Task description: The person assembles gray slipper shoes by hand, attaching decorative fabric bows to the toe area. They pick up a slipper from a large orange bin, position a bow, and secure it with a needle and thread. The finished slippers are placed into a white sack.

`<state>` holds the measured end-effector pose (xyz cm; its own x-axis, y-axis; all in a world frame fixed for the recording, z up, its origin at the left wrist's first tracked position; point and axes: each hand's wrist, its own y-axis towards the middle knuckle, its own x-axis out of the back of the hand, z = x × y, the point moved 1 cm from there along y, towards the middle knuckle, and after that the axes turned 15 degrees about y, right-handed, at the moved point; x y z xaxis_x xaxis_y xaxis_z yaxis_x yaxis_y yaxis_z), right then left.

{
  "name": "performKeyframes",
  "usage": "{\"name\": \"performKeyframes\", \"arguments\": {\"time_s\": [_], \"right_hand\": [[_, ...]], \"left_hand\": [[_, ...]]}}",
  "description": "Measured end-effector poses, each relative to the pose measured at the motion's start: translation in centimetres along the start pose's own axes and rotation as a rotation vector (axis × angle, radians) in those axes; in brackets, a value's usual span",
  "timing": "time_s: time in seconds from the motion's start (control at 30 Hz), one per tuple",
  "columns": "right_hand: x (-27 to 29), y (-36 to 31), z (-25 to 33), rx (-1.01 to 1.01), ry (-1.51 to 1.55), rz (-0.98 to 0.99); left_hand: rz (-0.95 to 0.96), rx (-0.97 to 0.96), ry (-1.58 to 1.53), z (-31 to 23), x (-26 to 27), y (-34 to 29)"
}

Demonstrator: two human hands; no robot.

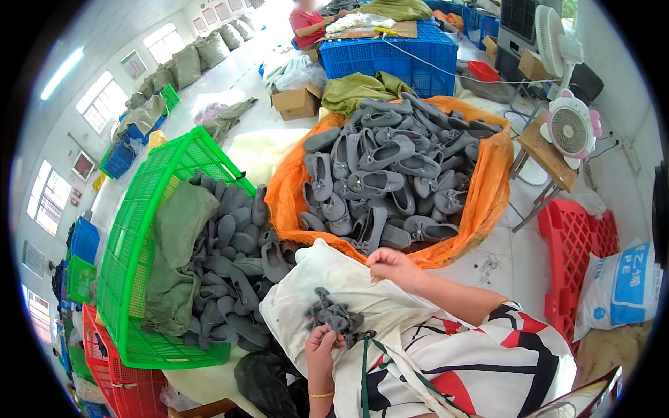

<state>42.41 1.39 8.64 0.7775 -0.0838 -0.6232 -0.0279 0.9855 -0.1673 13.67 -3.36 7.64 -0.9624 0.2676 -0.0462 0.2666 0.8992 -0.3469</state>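
Note:
A small heap of grey fabric pieces, which look like little bows (333, 313), lies on the white cloth (289, 296) over my lap. At the heap's near edge is my left hand (323, 354), its fingers curled together in a pinch; what they hold is too small to make out. Raised above the far side of the cloth, my right hand (396, 269) also pinches, thumb against forefinger, and anything between them cannot be made out. Just beyond it, grey slip-on shoes (380, 182) with bows fill a big orange sack (491, 202). More grey shoes (240, 268) lie in a tipped green crate (122, 279) to my left.
A red crate (115, 369) and a black plastic bag (265, 383) are near left. At right stand a pink-and-white fan (573, 125) on a wooden stool (550, 157), a red plastic pallet (568, 258) and a white-blue sack (624, 285). Another person (306, 28) sits beside blue crates (390, 59).

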Motion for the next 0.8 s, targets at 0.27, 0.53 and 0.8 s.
{"name": "performKeyframes", "arguments": {"time_s": [0.27, 0.53, 0.8], "right_hand": [[-4.5, -2.7, -2.4, -0.166, -0.525, 0.404], [-6.5, -2.9, -2.7, -0.158, -0.658, 0.503], [-7.0, -2.1, -3.7, 0.008, -0.775, 0.518]], "left_hand": [[0.139, -0.039, 0.17, 0.0, -1.0, -0.5], [0.123, -0.124, 0.334, -0.4, -0.9, -0.9], [0.048, -0.093, 0.263, 1.2, 0.0, -0.1]]}}
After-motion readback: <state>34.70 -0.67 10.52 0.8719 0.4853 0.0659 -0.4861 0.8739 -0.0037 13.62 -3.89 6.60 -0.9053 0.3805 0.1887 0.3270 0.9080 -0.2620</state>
